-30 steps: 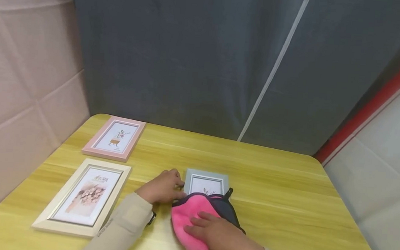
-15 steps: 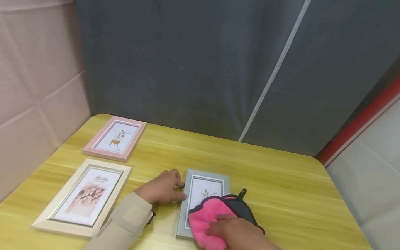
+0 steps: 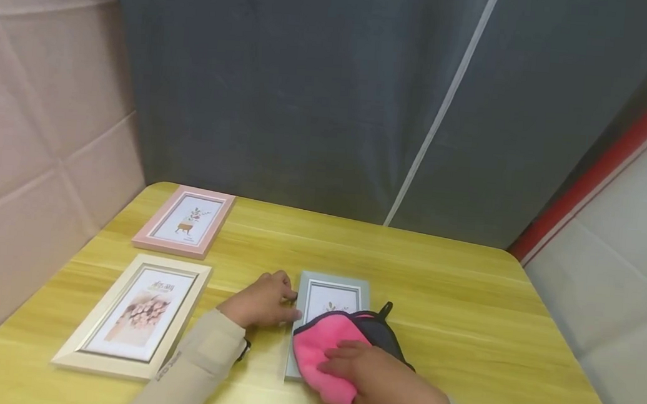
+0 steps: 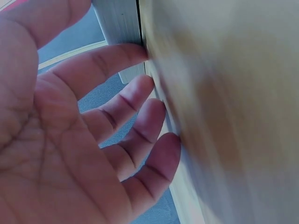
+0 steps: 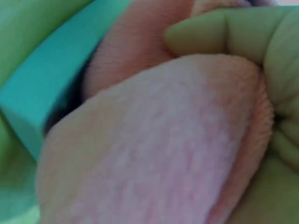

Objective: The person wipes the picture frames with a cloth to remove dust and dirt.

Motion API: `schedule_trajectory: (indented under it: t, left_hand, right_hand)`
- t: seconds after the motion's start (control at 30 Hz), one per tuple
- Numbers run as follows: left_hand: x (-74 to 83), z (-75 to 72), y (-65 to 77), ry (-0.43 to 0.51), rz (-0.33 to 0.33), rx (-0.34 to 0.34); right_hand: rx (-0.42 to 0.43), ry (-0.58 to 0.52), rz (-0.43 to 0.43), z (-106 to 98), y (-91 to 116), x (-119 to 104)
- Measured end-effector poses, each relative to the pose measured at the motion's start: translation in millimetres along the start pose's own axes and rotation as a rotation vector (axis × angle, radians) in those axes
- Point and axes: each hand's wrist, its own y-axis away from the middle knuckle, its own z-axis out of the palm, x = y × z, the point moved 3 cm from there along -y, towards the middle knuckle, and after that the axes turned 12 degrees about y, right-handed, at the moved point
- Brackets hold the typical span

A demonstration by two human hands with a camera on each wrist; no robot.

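Note:
A grey-blue picture frame [image 3: 298,344] lies on the table, its lower right part covered by a pink and dark grey cloth [image 3: 319,345]. My right hand [image 3: 381,378] holds the cloth against the frame. In the right wrist view, a fold of the pink cloth [image 5: 154,140] bunches into the palm beneath a finger [image 5: 201,35]. My left hand [image 3: 263,301] touches the left edge of the frame with loosely bent fingers. From the left wrist, the fingertips [image 4: 159,154] rest at the tabletop [image 4: 243,116], beside the frame's side [image 4: 119,23].
A pink picture frame [image 3: 168,249] lies at the back left of the wooden table [image 3: 462,312]. Nearer, a cream picture frame [image 3: 100,368] lies beside my left forearm. A dark grey curtain [image 3: 285,99] hangs behind the table.
My right hand slid the cloth to the right across the grey-blue frame, then partly back to the left. The left hand has stayed at the frame's left edge.

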Motion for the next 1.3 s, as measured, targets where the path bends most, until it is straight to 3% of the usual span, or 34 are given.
schedule_trajectory:
  t: [0.13, 0.3, 0.47, 0.63, 1.0, 1.13, 1.3]
  left_hand:
    - [-0.8, 0.9, -0.7, -0.024, 0.017, 0.001]
    - [-0.3, 0.7, -1.5, -0.041, 0.033, 0.001]
    - [0.4, -0.9, -1.0, -0.036, 0.02, -0.005]
    - [0.7, -0.9, -0.4, 0.003, -0.015, -0.013]
    - [1.1, -1.0, 1.0, 0.013, -0.013, -0.005]
    - [0.6, -1.0, 0.8, 0.013, -0.012, 0.0]
    - [1.1, -0.5, -0.4, -0.007, 0.013, 0.003]
  right_hand:
    - [-0.029, 0.018, -0.046, 6, -8, -9]
    - [-0.108, 0.046, 0.033, 12, -13, -16]
    - [-0.098, 0.071, 0.067, 11, -13, -18]
    - [-0.11, 0.032, 0.117, 6, -7, -11]
    - [-0.103, -0.04, 0.175, -5, 5, 11]
    - [-0.047, -0.034, 0.114, -5, 3, 10]
    - [0.156, 0.06, -0.047, -5, -1, 0]
